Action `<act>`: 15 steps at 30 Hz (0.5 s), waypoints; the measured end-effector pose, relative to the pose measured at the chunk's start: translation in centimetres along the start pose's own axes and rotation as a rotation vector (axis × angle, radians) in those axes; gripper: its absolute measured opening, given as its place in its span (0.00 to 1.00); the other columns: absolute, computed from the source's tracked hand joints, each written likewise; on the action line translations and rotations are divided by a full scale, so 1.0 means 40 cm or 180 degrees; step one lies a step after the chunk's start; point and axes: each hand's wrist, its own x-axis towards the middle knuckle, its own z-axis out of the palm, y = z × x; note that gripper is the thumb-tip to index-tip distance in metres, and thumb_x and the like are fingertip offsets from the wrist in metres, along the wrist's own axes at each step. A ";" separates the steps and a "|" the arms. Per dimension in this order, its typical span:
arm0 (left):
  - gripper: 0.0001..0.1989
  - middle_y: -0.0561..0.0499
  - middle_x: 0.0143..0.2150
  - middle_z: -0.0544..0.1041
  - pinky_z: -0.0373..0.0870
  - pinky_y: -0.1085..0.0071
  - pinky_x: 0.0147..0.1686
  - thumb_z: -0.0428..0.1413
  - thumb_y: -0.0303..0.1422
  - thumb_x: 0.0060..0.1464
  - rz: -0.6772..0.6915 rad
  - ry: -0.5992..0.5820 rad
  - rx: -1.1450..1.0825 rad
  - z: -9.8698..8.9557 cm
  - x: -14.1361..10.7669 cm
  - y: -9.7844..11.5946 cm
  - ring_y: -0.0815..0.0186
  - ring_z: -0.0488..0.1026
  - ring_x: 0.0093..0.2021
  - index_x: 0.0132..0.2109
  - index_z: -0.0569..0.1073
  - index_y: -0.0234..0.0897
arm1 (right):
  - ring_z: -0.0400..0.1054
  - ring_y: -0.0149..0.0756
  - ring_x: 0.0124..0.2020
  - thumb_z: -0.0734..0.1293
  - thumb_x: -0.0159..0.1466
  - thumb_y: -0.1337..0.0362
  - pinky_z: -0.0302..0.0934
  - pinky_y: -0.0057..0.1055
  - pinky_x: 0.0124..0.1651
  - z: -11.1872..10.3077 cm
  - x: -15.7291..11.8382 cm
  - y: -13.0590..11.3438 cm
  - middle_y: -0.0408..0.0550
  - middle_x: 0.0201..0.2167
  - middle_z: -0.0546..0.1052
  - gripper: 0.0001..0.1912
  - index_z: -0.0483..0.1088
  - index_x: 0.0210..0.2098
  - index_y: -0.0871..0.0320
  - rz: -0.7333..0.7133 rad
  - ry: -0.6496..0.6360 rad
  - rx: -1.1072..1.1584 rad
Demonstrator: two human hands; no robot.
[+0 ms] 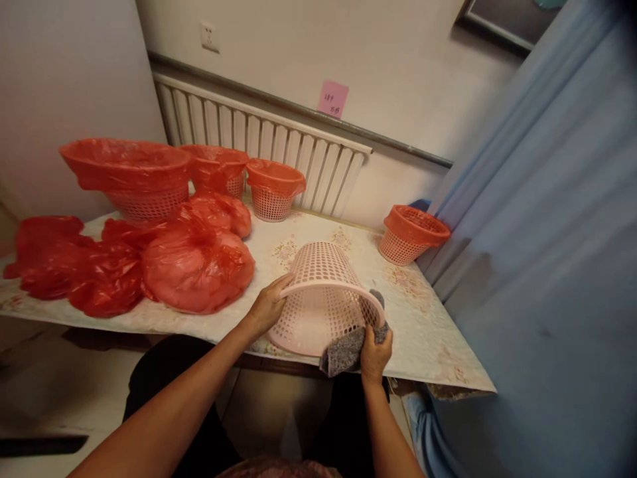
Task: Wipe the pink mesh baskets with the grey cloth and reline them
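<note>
A pale pink perforated plastic basket (323, 262) lies on its side on the table, its open mouth facing me. My left hand (269, 304) grips the rim at its left, fingers closed round the edge. At the lower right of the rim, my right hand (375, 352) is closed on a grey cloth (343, 352). The cloth is folded over the rim there, with part of it showing outside the basket. Some of the right fingers are hidden behind the cloth and rim.
Three baskets lined with red bags, including a large one (149, 199), stand at the back left. Several red plastic bags (199, 272) lie before them. Another lined basket (403, 239) stands by the blue curtain (522, 232). A radiator (269, 133) runs behind the table (438, 338).
</note>
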 end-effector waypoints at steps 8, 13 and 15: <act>0.23 0.45 0.55 0.74 0.62 0.55 0.59 0.48 0.28 0.52 -0.0632 0.0152 -0.0182 -0.027 -0.045 -0.062 0.59 0.70 0.55 0.56 0.68 0.34 | 0.65 0.41 0.39 0.63 0.60 0.56 0.58 0.35 0.44 -0.005 0.067 -0.111 0.49 0.36 0.72 0.13 0.68 0.39 0.58 -0.0577 -0.0314 0.0056; 0.23 0.45 0.53 0.75 0.66 0.57 0.56 0.49 0.28 0.52 -0.0708 0.0019 -0.0254 -0.019 -0.045 -0.017 0.59 0.72 0.53 0.56 0.68 0.34 | 0.61 0.40 0.43 0.60 0.60 0.67 0.57 0.35 0.47 -0.029 0.171 -0.278 0.49 0.39 0.69 0.11 0.69 0.41 0.55 -0.2052 -0.0791 -0.0506; 0.23 0.44 0.53 0.75 0.68 0.58 0.55 0.50 0.27 0.51 -0.0611 0.0147 -0.0023 -0.018 -0.020 0.020 0.59 0.72 0.52 0.56 0.68 0.33 | 0.60 0.40 0.44 0.61 0.59 0.69 0.57 0.35 0.46 -0.030 0.188 -0.336 0.50 0.41 0.69 0.13 0.69 0.43 0.55 -0.2466 -0.1089 -0.0812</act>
